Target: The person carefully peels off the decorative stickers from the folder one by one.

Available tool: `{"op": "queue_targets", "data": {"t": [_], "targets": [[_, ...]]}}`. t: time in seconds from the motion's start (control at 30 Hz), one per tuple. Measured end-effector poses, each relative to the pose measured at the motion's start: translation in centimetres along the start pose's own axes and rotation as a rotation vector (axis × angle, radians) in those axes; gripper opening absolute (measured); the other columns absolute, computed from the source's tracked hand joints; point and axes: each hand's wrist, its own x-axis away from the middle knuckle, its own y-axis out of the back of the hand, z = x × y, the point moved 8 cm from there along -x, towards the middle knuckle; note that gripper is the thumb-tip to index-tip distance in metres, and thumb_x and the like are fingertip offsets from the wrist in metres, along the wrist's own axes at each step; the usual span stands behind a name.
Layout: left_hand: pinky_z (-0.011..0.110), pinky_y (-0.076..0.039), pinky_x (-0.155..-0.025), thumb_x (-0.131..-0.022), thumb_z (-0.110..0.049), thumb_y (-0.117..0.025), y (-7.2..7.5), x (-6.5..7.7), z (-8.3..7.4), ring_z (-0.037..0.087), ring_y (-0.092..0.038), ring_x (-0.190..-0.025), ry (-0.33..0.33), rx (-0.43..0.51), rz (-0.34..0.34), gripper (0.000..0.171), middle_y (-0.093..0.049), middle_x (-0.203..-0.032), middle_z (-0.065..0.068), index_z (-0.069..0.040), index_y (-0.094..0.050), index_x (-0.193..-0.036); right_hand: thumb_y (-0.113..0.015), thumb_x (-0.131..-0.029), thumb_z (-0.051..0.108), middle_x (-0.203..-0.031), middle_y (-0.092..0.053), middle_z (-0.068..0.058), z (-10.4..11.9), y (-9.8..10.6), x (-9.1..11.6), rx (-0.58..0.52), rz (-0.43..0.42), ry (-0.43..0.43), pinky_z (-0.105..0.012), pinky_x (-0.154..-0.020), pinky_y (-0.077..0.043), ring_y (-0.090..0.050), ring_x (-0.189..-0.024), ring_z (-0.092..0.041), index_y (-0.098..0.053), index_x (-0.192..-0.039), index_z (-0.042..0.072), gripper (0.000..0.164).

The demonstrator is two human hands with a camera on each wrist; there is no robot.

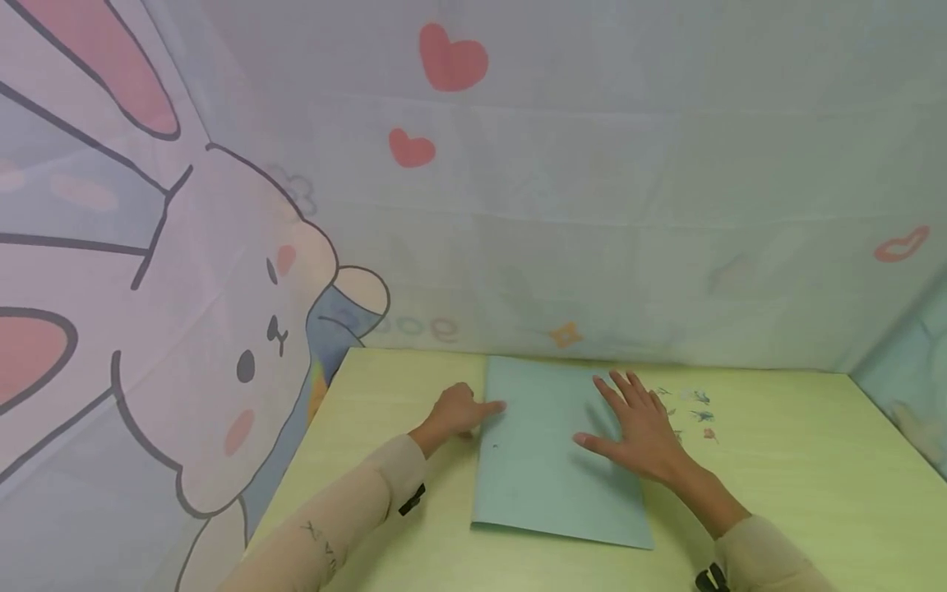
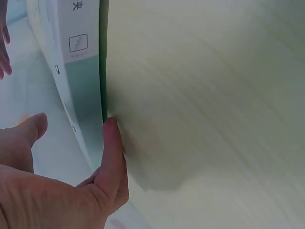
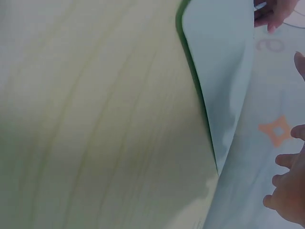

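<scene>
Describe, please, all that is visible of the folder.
The folder lies flat on the table, apparently closed, its long side running front to back. Its smooth, pale blue-green cover looks like plastic or card. The spine, at left, carries a white label with dark print and two small oval fittings; darker green shows along one edge. A fingertip of the left grip touches the spine's edge; the right grip spreads above the cover's right part, apparently without contact.

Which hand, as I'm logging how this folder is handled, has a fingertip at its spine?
The left hand: its fingertip is at the spine of the pale blue-green folder, while the right hand is spread at the opposite side.
</scene>
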Motion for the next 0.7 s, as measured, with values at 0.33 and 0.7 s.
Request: {"op": "queue_targets", "data": {"t": [0.33,0.7], "targets": [[0.036,-0.055,-0.058,-0.084,-0.035,-0.092,-0.8,0.0,-0.7,0.026,-0.064,-0.065,0.015,-0.073,0.032,0.047,-0.054,-0.075,0.005,-0.007,-0.053,-0.082,-0.072,-0.089,0.069,-0.173,-0.025,-0.020,3.4,-1.9,0.0,-0.021,0.068,0.037,-0.073,-0.121,-0.017,-0.011,-0.161,-0.046,-0.034,-0.167,0.012,0.104],[0.032,-0.045,-0.061,-0.082,-0.029,-0.093,-0.9,0.2,-1.0,0.022,-0.053,-0.070,-0.005,-0.128,0.037,0.048,-0.055,-0.083,0.009,0.001,-0.058,-0.095,-0.071,-0.089,0.073,-0.172,-0.027,-0.021,5.0,-4.2,0.9,-0.178,0.253,0.006,-0.072,-0.116,-0.032,-0.026,-0.156,-0.048,-0.033,-0.168,0.014,0.105]]}}
